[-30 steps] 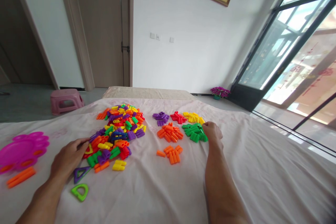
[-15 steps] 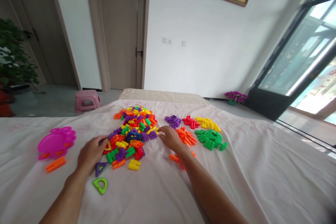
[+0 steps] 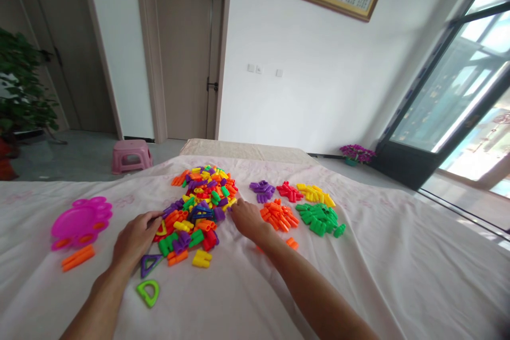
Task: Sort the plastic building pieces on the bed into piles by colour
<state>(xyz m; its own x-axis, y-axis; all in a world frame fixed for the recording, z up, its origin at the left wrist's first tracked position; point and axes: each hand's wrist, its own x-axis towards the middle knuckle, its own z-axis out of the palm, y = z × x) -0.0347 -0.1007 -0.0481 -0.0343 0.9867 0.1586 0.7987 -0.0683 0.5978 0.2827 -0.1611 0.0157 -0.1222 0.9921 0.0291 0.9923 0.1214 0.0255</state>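
Magenta plate (image 3: 77,220) far left on the pale cloth (image 3: 191,303), orange piece (image 3: 78,258) just beside it. Left hand (image 3: 133,239) at the mixed pile's left edge, fingers bent, loosely together; whether they pinch a piece, cannot tell. Purple triangle (image 3: 143,266) and green D-shaped piece (image 3: 156,292) lie on the near side of that hand. Mixed pile (image 3: 203,196) of small tube-like plastic pieces sits between the hands, loose yellow piece (image 3: 202,259) just off its near edge. Right hand (image 3: 249,218) reaches in at the pile's right edge, fingers bent toward it, fingertips by a purple bit; grip unclear, cannot tell if anything is held. Right of the pile: purple heap (image 3: 262,191), orange heap (image 3: 280,215), red heap (image 3: 289,192), some orange pieces (image 3: 292,243) partly behind the forearm, then yellow heap (image 3: 315,194) and green heap (image 3: 320,219). Pieces look light, stiff, hollow, smooth; probably a bit slippery and prone to roll, not fragile. Best hold: thumb and forefinger across the tube sides, mid-length; for the triangle or D, pinch the rim. Stacked ones likely slide when a neighbour is pulled.
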